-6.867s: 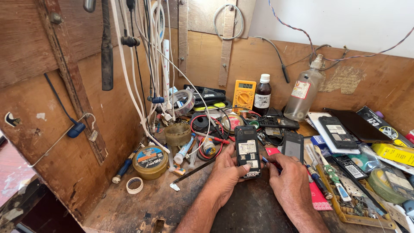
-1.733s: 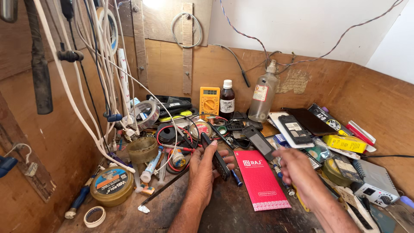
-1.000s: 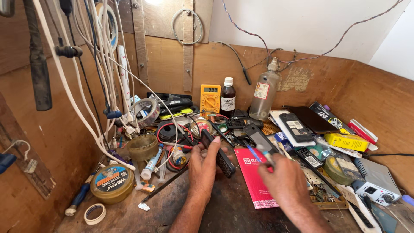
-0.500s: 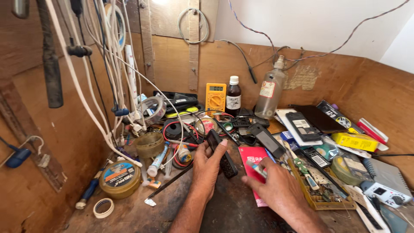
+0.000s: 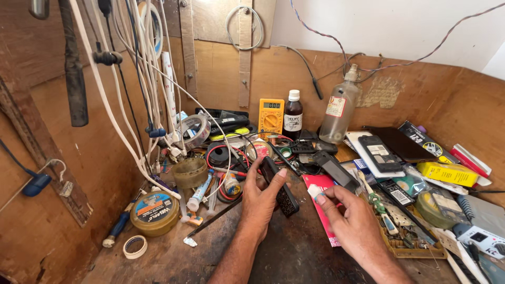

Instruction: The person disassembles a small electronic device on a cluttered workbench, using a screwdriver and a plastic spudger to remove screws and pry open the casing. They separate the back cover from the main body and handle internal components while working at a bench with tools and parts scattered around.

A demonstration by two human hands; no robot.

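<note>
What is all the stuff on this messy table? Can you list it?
phone: 1, black, in the left hand
red box: 1, flat, under the right hand
meter: 1, yellow, at the back wall
dark bottle: 1, brown with white cap, right of the meter
clear bottle: 1, greyish, right of the dark bottle
tin: 1, round, gold with blue lid, front left
tape roll: 1, white, small, below the tin
white cables: several, hanging at left
yellow box: 1, far right
circuit board: 1, tan, right of the right hand
left hand: 1, grip closed round the phone
right hand: 1, fingers on the red box
</note>
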